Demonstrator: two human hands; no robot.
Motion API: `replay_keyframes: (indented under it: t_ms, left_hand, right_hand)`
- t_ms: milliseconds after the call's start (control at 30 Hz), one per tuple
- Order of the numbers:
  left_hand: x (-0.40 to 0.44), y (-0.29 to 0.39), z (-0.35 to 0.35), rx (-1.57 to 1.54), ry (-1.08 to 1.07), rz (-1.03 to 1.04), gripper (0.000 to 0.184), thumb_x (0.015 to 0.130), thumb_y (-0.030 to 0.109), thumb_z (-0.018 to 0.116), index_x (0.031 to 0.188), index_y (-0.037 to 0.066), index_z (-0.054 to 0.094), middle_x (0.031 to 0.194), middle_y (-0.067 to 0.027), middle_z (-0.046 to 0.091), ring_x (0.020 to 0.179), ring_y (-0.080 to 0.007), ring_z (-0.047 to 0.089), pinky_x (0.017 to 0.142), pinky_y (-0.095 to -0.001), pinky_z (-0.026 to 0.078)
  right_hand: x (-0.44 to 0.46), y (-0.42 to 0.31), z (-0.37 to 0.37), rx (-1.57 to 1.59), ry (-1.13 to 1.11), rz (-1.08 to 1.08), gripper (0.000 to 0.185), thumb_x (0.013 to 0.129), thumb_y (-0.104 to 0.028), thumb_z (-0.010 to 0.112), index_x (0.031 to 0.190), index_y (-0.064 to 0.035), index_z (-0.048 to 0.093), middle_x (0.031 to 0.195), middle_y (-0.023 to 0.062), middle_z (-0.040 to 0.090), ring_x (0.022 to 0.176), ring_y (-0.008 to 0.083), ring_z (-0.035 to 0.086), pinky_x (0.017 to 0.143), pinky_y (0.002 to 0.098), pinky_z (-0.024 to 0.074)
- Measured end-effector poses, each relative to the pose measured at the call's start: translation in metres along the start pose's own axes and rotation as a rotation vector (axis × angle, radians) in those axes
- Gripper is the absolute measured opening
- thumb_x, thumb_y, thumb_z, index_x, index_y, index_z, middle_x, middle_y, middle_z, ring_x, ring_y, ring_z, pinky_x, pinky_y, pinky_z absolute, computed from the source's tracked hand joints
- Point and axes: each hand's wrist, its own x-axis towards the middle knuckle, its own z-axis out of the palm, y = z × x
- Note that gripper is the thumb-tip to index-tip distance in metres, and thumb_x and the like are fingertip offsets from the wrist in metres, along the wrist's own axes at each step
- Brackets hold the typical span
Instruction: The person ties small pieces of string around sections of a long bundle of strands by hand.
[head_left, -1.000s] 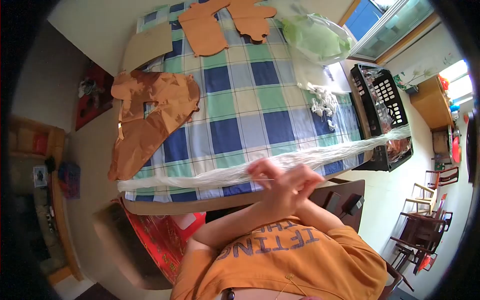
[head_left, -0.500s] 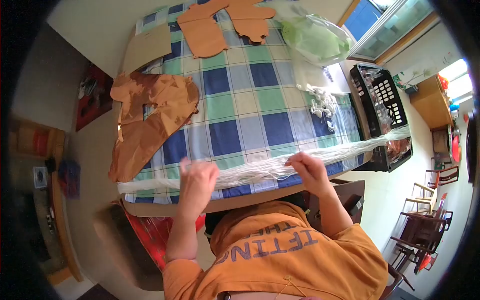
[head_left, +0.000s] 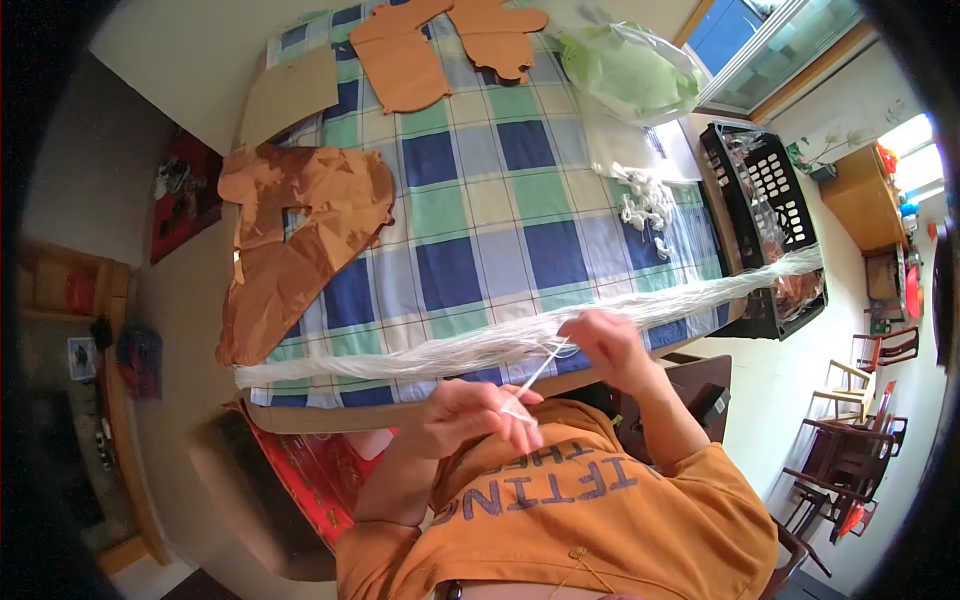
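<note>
A long bundle of white string [head_left: 430, 350] lies along the near edge of the checked cloth. Between my two hands a short white strand [head_left: 541, 372] is stretched tight on a slant. My left hand [head_left: 475, 412] is in front of my shirt, below the bundle, with the strand's lower end across its curled fingers. At the strand's upper end, my right hand [head_left: 607, 347] pinches it just over the bundle's near side. Both hands are slightly blurred.
Shiny copper-coloured foil sheets [head_left: 310, 215] lie at the left, and flat orange shapes [head_left: 405, 65] at the far side. To the right are small white string knots [head_left: 648, 205], a greenish plastic bag [head_left: 630, 75] and a black crate [head_left: 765, 190] with the bundle's end over it.
My left hand has left the bundle and moved right and towards my body. The strand is now drawn taut between both hands. My right hand has barely shifted.
</note>
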Motion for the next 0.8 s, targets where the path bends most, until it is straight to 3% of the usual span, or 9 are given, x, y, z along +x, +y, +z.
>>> replay_keyframes:
  t_ms: [33,167,267,300,400,567,667,700,800]
  left_hand:
    - [-0.001,-0.003,0.004,-0.260,0.024,0.057,0.007,0.090,0.011,0.058,0.089,0.005,0.062,0.102,-0.0065,0.067,0.100,-0.0253,0.062,0.102,-0.0489,0.032]
    - [0.018,-0.011,-0.005,1.328,0.481,0.093,0.009,0.089,0.010,0.059,0.093,0.005,0.066,0.094,-0.0101,0.066,0.087,-0.0246,0.062,0.091,-0.0425,0.041]
    - [0.005,-0.010,0.004,0.817,0.143,-0.218,0.011,0.091,0.012,0.058,0.093,0.004,0.065,0.091,-0.0095,0.065,0.080,-0.0217,0.060,0.085,-0.0370,0.042]
    - [0.004,0.006,0.012,0.343,0.109,-0.476,0.013,0.093,0.014,0.056,0.094,0.003,0.064,0.091,-0.0093,0.066,0.079,-0.0168,0.058,0.081,-0.0331,0.041]
    - [-0.001,-0.017,0.013,-0.184,0.333,0.018,0.015,0.094,0.014,0.054,0.094,0.002,0.064,0.087,-0.0083,0.065,0.083,-0.0151,0.057,0.079,-0.0308,0.041]
    - [-0.004,-0.027,0.005,1.005,0.254,-0.101,0.019,0.099,0.010,0.045,0.087,0.002,0.058,0.084,-0.0059,0.063,0.084,-0.0155,0.055,0.078,-0.0298,0.042]
    - [-0.009,-0.003,0.014,0.119,0.127,-0.421,0.016,0.098,0.009,0.047,0.088,0.003,0.057,0.085,-0.0067,0.064,0.083,-0.0141,0.056,0.076,-0.0283,0.042]
    - [-0.004,-0.011,0.023,-0.071,0.186,-0.086,0.014,0.098,0.010,0.048,0.088,0.004,0.056,0.084,-0.0058,0.063,0.080,-0.0122,0.056,0.075,-0.0270,0.042]
    - [0.003,-0.016,0.017,0.473,0.419,-0.001,0.011,0.096,0.008,0.048,0.089,0.003,0.055,0.083,-0.0069,0.063,0.077,-0.0146,0.057,0.075,-0.0277,0.043]
  right_hand:
    - [-0.002,-0.002,0.005,-0.009,-0.079,-0.013,0.013,0.081,-0.001,0.061,0.094,-0.0024,0.060,0.075,0.0113,0.058,0.067,0.0306,0.059,0.060,0.0353,0.0479]
    - [-0.007,-0.020,0.013,0.069,-0.180,-0.110,0.011,0.081,0.001,0.060,0.091,-0.0020,0.059,0.072,0.0123,0.055,0.065,0.0329,0.056,0.058,0.0391,0.0453]
    - [-0.001,-0.009,0.006,0.010,-0.088,-0.104,0.012,0.082,-0.001,0.060,0.093,-0.0022,0.059,0.073,0.0118,0.055,0.065,0.0321,0.057,0.058,0.0394,0.0454]
    - [0.000,-0.004,0.007,-0.030,-0.071,-0.102,0.012,0.082,-0.001,0.060,0.094,-0.0024,0.060,0.073,0.0116,0.055,0.065,0.0318,0.057,0.058,0.0394,0.0454]
    - [-0.007,-0.006,0.026,0.008,-0.252,-0.193,0.011,0.081,0.000,0.060,0.092,-0.0024,0.057,0.073,0.0109,0.054,0.066,0.0308,0.057,0.058,0.0390,0.0454]
    - [-0.009,-0.018,0.020,-0.061,-0.224,-0.246,0.021,0.074,-0.008,0.062,0.093,-0.0037,0.054,0.077,0.0095,0.050,0.072,0.0299,0.054,0.064,0.0400,0.0463]
    - [-0.014,-0.001,0.028,-0.070,-0.120,-0.197,0.017,0.072,-0.003,0.061,0.087,-0.0042,0.054,0.076,0.0093,0.051,0.070,0.0302,0.052,0.062,0.0397,0.0445]
    - [-0.022,0.005,0.040,-0.029,-0.119,-0.202,0.016,0.071,-0.001,0.061,0.084,-0.0043,0.053,0.075,0.0092,0.051,0.067,0.0298,0.051,0.060,0.0391,0.0438]
    - [-0.029,-0.013,0.056,0.116,-0.245,-0.211,0.013,0.073,0.001,0.061,0.081,-0.0047,0.052,0.074,0.0092,0.053,0.067,0.0286,0.052,0.058,0.0378,0.0435]
